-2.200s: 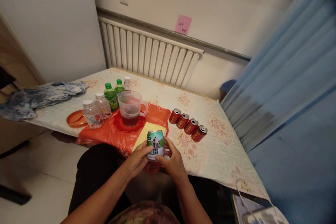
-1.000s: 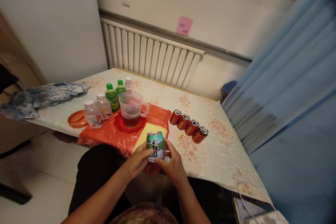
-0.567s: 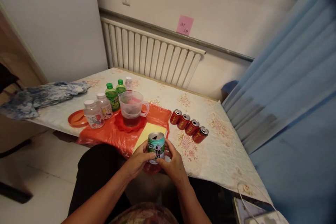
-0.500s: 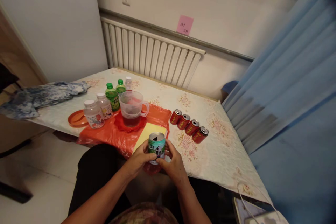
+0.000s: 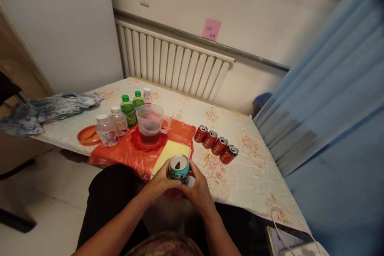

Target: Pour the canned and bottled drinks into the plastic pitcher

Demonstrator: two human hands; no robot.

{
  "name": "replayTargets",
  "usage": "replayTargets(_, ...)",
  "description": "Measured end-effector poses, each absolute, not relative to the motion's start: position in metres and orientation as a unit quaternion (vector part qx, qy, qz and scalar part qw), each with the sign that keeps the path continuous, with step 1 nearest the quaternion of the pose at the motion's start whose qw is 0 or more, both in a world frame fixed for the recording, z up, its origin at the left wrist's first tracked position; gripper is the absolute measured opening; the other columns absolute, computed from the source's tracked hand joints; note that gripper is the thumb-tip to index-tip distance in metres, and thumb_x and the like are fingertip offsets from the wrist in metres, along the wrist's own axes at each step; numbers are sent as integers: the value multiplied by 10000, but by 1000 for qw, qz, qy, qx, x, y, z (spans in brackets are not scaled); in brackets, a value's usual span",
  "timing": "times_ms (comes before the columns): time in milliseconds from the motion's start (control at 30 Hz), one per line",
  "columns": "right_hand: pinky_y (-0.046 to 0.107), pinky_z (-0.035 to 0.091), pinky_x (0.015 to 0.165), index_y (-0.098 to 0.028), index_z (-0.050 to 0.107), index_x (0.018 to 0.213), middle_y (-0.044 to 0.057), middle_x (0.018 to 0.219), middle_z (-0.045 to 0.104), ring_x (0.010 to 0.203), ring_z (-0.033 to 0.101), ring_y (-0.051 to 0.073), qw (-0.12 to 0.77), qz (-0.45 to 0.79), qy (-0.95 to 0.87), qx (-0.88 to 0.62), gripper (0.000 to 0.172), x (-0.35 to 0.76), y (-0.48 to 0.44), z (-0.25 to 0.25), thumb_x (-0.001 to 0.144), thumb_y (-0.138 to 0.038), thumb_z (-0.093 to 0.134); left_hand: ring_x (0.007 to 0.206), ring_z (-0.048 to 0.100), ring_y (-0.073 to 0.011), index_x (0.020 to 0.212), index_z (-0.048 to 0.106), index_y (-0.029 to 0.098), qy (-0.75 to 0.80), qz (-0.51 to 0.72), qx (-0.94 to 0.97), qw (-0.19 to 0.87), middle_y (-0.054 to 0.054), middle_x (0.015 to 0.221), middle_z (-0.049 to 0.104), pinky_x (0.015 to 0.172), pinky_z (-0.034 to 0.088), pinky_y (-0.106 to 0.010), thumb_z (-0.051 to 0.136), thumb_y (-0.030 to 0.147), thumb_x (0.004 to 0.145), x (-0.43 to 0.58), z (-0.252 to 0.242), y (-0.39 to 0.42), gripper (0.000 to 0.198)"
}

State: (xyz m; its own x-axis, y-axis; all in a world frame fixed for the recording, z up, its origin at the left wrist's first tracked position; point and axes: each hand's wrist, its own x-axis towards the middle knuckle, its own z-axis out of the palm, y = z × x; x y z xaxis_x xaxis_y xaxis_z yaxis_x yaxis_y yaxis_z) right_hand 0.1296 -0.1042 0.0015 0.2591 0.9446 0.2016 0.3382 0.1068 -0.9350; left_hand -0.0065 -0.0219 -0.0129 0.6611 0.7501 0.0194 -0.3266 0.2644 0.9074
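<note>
A teal drink can [image 5: 179, 170] with an opening in its top is held at the near table edge, its top tipped toward me. My left hand [image 5: 163, 179] wraps its left side and my right hand [image 5: 196, 186] its right, the thumbs meeting in front. Just beyond the can lies a yellow pad [image 5: 171, 153] on an orange plastic bag [image 5: 132, 150]. A clear measuring jug [image 5: 151, 126] with dark liquid stands on a red scalloped dish [image 5: 136, 143]. To the right, several red drink cans [image 5: 211, 139] stand in a slanting row.
At the left of the table are white-capped jars [image 5: 107, 132], green-capped bottles [image 5: 128, 112], an orange ring [image 5: 87, 135] and a crumpled blue-white cloth [image 5: 57, 108]. A radiator [image 5: 171, 58] lines the wall behind. A blue curtain [image 5: 336, 108] hangs along the right side.
The teal can has tilted, so more of its top and less of its printed side shows. Both hands have stayed around it; the other things have not moved.
</note>
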Motion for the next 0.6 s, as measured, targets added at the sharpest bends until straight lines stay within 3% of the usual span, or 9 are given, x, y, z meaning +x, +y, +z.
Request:
replayTargets(333,370,435,1047,-216,468,1368,83,1312,594,1207,558,262,524,192,-562,-610,760,126,-99,-12,645,-108,677,1129,551,-291,1192,571,186,238,381,535,715,-62,1130,645,1003,396,-379,785,83,531,-2,-6,-24,702)
replayTargets(600,348,425,1058,-202,464,1377,95,1338,579,1236,544,266,537,194,-564,-597,753,125,-101,-10,667,-174,713,1119,556,-314,1210,580,165,236,378,541,713,-89,1161,652,978,406,-385,803,68,502,-1,-7,-23,748)
